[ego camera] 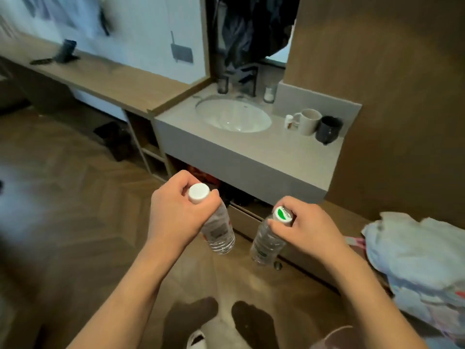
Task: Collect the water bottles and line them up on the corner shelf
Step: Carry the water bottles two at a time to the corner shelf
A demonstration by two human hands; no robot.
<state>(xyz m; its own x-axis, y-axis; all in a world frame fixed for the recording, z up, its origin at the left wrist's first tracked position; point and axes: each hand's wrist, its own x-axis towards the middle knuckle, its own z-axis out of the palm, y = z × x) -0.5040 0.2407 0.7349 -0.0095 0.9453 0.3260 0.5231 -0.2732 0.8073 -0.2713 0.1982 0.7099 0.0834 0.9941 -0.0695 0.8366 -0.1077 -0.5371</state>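
**Carrying two bottles by the neck toward the shelf**

Holding one bottle in each hand is how you stand now, so start with the grips. Your left hand (176, 210) is curled round the neck of the white-capped bottle (216, 230), fingers wrapped just under the cap; your right hand (305, 226) pinches the green-capped bottle (268, 241) at its cap and neck. Both bottles hang down over the wooden floor (75, 197), tilted a little toward each other but apart, touching nothing below.

A neck grip lets a clear, full-looking bottle swing, so I would judge it wise to walk steadily and keep them from knocking together (the right-hand pinch looks the lighter of the two holds). When you set them down, lower each base flat before you let go, and place the second just beside the first so that the line begins straight.

To your near right lies a heap of pale cloth (415, 260) on a low wooden ledge; keep the right bottle out of it. Farther ahead is the grey vanity counter (251, 157) with its white basin (234, 117), and at its far right a cream mug (308, 121) next to a dark mug (328, 129). Far left runs a long wooden ledge (100, 76) under the wall.

Which surface is the corner shelf I cannot tell from here; find it before you move on.
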